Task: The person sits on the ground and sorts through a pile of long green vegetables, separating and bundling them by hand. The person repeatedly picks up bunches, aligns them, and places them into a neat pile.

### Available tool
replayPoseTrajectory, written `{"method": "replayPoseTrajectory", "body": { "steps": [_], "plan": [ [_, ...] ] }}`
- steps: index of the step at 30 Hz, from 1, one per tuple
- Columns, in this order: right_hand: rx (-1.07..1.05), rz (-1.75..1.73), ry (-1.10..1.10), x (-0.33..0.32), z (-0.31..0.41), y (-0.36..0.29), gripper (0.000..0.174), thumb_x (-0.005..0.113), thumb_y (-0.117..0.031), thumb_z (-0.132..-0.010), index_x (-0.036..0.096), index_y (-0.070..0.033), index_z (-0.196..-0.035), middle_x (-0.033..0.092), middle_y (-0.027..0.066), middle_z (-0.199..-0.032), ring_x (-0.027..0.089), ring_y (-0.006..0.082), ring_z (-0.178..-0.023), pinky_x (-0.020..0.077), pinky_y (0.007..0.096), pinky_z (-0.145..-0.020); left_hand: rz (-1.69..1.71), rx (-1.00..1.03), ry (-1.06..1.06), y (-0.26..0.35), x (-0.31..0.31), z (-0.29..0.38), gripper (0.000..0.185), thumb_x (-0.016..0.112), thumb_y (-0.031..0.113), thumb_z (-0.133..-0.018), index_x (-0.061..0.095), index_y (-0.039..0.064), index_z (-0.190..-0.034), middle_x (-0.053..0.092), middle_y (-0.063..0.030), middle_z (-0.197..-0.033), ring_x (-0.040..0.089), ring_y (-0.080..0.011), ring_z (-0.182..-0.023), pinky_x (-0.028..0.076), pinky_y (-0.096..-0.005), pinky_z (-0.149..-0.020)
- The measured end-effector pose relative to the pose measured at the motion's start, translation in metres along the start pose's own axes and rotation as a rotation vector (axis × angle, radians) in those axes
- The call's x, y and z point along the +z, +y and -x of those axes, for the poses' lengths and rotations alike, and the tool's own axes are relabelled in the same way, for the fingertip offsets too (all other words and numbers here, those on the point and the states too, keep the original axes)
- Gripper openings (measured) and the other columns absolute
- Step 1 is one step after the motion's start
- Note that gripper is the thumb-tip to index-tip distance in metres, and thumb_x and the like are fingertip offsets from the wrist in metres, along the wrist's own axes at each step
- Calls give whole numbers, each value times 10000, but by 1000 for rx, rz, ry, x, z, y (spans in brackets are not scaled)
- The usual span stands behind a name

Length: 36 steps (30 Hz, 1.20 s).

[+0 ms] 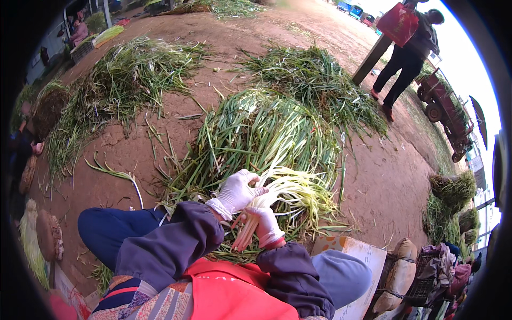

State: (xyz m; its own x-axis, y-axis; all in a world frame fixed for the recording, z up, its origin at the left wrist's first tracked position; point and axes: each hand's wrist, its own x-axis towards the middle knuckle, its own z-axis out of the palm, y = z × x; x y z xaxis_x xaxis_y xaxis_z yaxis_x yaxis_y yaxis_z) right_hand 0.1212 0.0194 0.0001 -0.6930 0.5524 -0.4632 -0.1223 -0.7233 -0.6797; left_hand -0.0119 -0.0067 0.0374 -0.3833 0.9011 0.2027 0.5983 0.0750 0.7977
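A bunch of pale garlic chives or similar leafy stalks (294,190) is gripped in my gloved right hand (266,224), its pinkish stem ends (247,234) pointing down towards my lap. My left hand (238,192), in a thin white glove, lies just above the right one, with thumb and finger pinched at the stalks near the bunch's upper side. Yellow-green leaves fan out to the right. Beneath both hands spreads a large heap of long green leaves (256,132). Whether the left fingers hold a single stalk cannot be made out.
More leaf heaps lie on the earth ground, one at left (120,80) and one ahead (312,76). A person (412,52) stands by a post (372,60). At my right are a cardboard box (360,256), a tied roll (396,276) and a crate (420,286). A round stool (48,236) stands left.
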Motion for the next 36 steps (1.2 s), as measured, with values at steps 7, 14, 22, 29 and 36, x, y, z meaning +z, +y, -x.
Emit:
{"method": "replayPoseTrajectory", "body": {
  "steps": [7,14,22,29,36],
  "plan": [
    [39,-37,-45,-3,-1,0,212,573,-84,-777,539,3,-967,591,79,-759,565,187,-607,489,327,-593,57,-46,28,-9,5,0,130,662,107,-780,606,18,-856,605,-75,-745,598,-184,-688,483,-298,-647],
    [22,-366,-235,-1,4,-12,449,588,-130,-812,448,32,-1206,600,134,-990,596,209,-755,511,322,-731,1007,-352,-281,-3,-34,27,75,557,66,-888,593,0,-884,629,-86,-956,584,-99,-756,478,-220,-705],
    [15,-313,-85,-4,7,-14,447,607,-178,-805,463,18,-1180,593,134,-988,605,274,-853,504,408,-784,940,-286,-322,3,-73,50,111,582,108,-882,570,-3,-877,626,-81,-751,617,-149,-702,495,-254,-660],
    [-56,-372,-203,-10,11,-19,345,619,-179,-814,501,-17,-1095,572,54,-852,557,179,-705,477,367,-778,1427,-206,123,-17,-150,25,150,558,184,-908,512,62,-833,534,-14,-684,432,-32,-465,381,-192,-441],
    [20,-204,-164,-11,0,-4,337,592,-189,-849,487,-18,-1119,579,65,-899,562,173,-716,538,372,-623,277,-260,-194,-1,-69,-4,280,659,200,-817,622,44,-1047,597,-24,-696,525,-85,-578,425,-223,-550]
  ]
}}
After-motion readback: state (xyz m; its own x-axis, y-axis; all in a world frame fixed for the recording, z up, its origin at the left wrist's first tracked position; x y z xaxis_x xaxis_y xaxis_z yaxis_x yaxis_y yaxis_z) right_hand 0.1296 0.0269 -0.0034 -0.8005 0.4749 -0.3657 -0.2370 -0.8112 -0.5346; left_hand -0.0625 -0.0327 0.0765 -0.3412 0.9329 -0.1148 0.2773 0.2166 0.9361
